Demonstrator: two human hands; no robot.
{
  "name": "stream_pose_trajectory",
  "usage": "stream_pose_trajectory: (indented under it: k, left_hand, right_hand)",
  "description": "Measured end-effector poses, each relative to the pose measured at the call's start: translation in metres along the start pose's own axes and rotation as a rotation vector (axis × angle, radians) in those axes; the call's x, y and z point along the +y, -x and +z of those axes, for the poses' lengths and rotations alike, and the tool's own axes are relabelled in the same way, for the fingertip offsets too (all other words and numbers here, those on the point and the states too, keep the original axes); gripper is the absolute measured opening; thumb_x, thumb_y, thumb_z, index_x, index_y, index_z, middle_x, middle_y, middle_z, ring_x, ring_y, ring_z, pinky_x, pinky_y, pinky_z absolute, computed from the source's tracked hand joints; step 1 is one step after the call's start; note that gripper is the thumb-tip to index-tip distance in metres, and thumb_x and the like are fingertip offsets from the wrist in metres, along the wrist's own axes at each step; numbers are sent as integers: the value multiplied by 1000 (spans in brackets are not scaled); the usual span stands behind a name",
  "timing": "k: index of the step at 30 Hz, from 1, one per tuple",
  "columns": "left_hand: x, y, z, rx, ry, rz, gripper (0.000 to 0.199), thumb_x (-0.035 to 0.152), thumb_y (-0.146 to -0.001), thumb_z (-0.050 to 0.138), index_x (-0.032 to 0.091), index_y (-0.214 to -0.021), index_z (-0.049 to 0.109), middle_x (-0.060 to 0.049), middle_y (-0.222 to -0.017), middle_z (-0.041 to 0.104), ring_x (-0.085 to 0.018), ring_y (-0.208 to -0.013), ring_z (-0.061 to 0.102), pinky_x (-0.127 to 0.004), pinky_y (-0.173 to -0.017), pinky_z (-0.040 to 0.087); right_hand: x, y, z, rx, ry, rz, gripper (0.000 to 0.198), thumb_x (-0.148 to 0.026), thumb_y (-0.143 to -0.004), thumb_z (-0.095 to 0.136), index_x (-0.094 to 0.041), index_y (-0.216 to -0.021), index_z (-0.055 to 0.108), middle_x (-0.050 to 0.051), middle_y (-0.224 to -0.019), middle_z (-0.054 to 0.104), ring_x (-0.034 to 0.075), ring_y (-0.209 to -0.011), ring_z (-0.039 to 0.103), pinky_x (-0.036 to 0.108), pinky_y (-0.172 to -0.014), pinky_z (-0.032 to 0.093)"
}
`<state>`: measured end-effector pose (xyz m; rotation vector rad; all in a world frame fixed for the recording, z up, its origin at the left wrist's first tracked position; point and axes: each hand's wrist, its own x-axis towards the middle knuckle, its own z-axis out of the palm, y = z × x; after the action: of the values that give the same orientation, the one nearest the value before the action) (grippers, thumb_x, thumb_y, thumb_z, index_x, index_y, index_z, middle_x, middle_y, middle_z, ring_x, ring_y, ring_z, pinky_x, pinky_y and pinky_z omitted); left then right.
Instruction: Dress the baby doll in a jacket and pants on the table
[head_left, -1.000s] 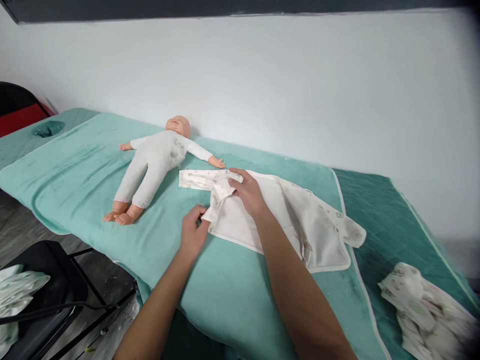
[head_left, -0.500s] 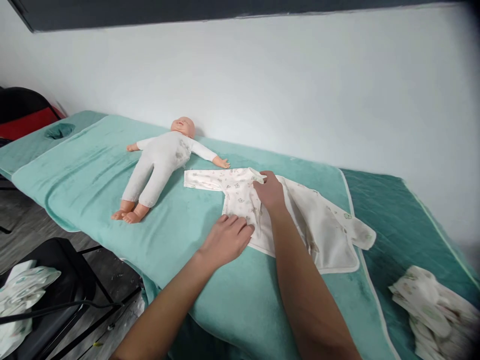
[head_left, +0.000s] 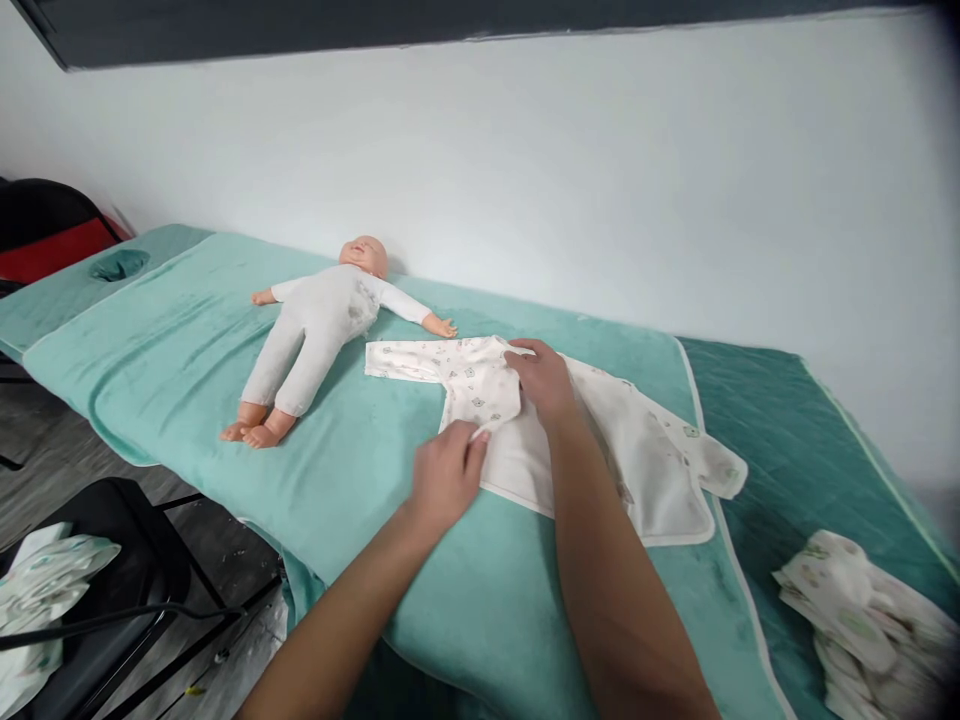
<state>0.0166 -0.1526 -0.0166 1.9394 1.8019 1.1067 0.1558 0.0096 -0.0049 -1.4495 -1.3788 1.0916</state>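
Observation:
A white printed baby shirt (head_left: 652,460) lies spread out on the green bed cover, one sleeve pointing left and the other right. My left hand (head_left: 448,470) pinches the lower edge of its left front panel and lifts that edge, so the pale inside shows beneath. Near the neckline, my right hand (head_left: 541,378) grips the cloth between thumb and fingers; my forearm hides part of the shirt's middle. Left of the shirt a baby doll (head_left: 322,310) in a white body lies on its back, one hand close to the left sleeve.
The bed (head_left: 225,370) with its green cover runs along a white wall. Folded printed baby clothes (head_left: 862,610) lie at its right end. In front at left stands a black chair (head_left: 142,560) bearing diapers (head_left: 56,590); another chair (head_left: 52,240) is at the far left.
My left hand has closed on the left panel's lower edge and raised it, folding it upward. My right hand has stayed at the neckline.

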Motion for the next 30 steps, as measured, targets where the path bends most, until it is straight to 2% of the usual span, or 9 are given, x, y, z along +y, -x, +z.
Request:
stream_pose_trajectory:
  k: [3,5,9,12,16,19,22,27,30]
  left_hand:
    - [-12,1,-8,242,342,-301,26,42,-103,42,22,-93,55,2,-73,56,-13,-63,54,-27,-60,42]
    - [-20,4,-12,435,455,-416,17,38,-100,48,22,-101,53,-1,-87,59,-14,-75,58,-27,-68,48]
    - [-29,13,-17,633,292,-343,27,20,-91,56,23,-118,50,-12,-128,50,-22,-120,51,-39,-99,47]
    - [-27,18,-17,569,70,-139,25,15,-93,53,21,-117,53,-14,-135,47,-26,-131,44,-48,-110,39]
    - [-21,18,-15,318,-112,95,16,14,-96,47,19,-106,59,-10,-112,64,-24,-112,55,-44,-97,44]
    - [-17,20,-14,156,-301,134,14,20,-97,50,19,-92,63,-7,-91,67,-24,-93,57,-40,-84,43]
    - [-15,26,-15,126,-426,145,17,24,-97,52,19,-86,64,-8,-86,67,-25,-89,55,-39,-78,38]
    - [-14,32,-14,193,-507,189,20,23,-97,51,19,-83,63,-8,-82,65,-25,-86,55,-39,-76,36]
    - [-14,31,-12,217,-497,224,16,22,-97,51,19,-87,64,-9,-86,67,-26,-89,56,-39,-77,37]
  right_hand:
    - [-10,8,14,-182,-313,-96,49,-48,-79,67,-26,-122,58,4,-112,73,20,-98,69,34,-82,55]
    - [-15,13,22,-271,-390,-163,49,-49,-81,67,-28,-124,57,5,-124,70,20,-112,67,36,-92,54]
    - [-10,12,29,-242,-369,-228,43,-46,-84,65,-25,-121,60,7,-128,70,21,-122,63,41,-104,50]
    - [0,8,32,-179,-139,-326,38,-42,-86,61,-23,-119,63,9,-130,68,23,-126,61,45,-113,43]
    - [8,11,38,-251,362,-488,44,-39,-94,52,-21,-132,61,11,-152,52,27,-147,40,50,-124,25]
    - [10,22,38,-324,580,-490,47,-37,-98,48,-21,-142,54,12,-161,40,31,-153,27,57,-124,14]
    - [9,40,31,-332,599,-491,50,-38,-100,47,-20,-147,48,13,-164,34,33,-154,25,58,-124,12]
    - [6,68,-17,-351,537,-474,57,-48,-97,51,-23,-148,48,9,-159,44,28,-149,38,46,-123,29]
    - [13,71,-71,-141,469,-433,55,-52,-99,43,-25,-147,49,7,-154,50,25,-143,46,45,-122,33]
